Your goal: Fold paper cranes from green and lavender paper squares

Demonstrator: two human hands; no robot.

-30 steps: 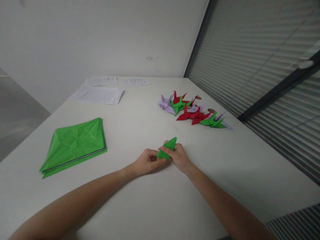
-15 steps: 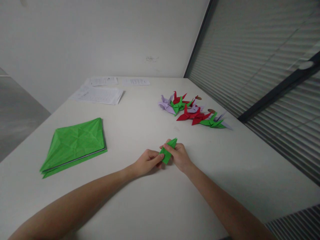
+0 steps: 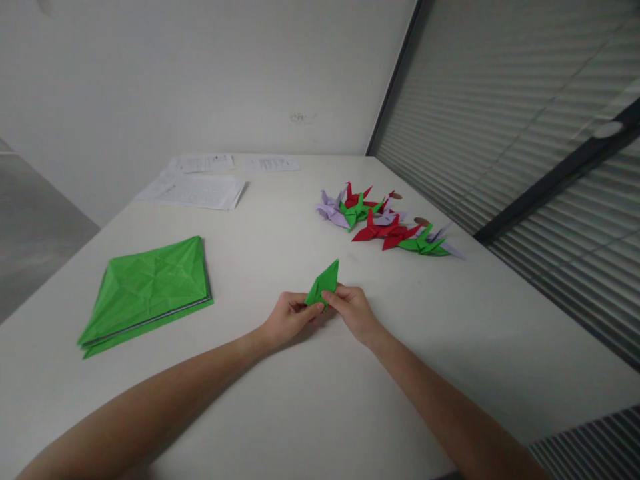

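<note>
A pale wall (image 3: 200,80) rises beyond the hands, and the white tabletop (image 3: 260,267) spreads beneath and around them; slatted blinds (image 3: 500,100) run along its edge to their right, crossed by a dark bar (image 3: 550,173). To the left of the hands, well apart from them, lies a stack of green sheets (image 3: 155,277), creased across the top, its layers showing at the edge toward the person. Farther off, beyond the hands and to their left, printed papers (image 3: 195,192) lie flat, partly overlapping, the text too small to read. Beyond the hands and to their right sits a cluster of folded paper birds in red (image 3: 377,228), green (image 3: 424,245) and lilac (image 3: 330,210), crowded together and overlapping. The left hand (image 3: 289,319) and the right hand (image 3: 356,311) meet near the middle, both pinching the same folded green paper (image 3: 325,279) between thumb and fingers. That piece is held between the 2 hands, narrow and pointed, its tip leaning away from the person and slightly right; whether its lower end touches the tabletop cannot be told. Smallest are 2 brown round pieces (image 3: 421,221), beside the birds on the side toward the blinds.
</note>
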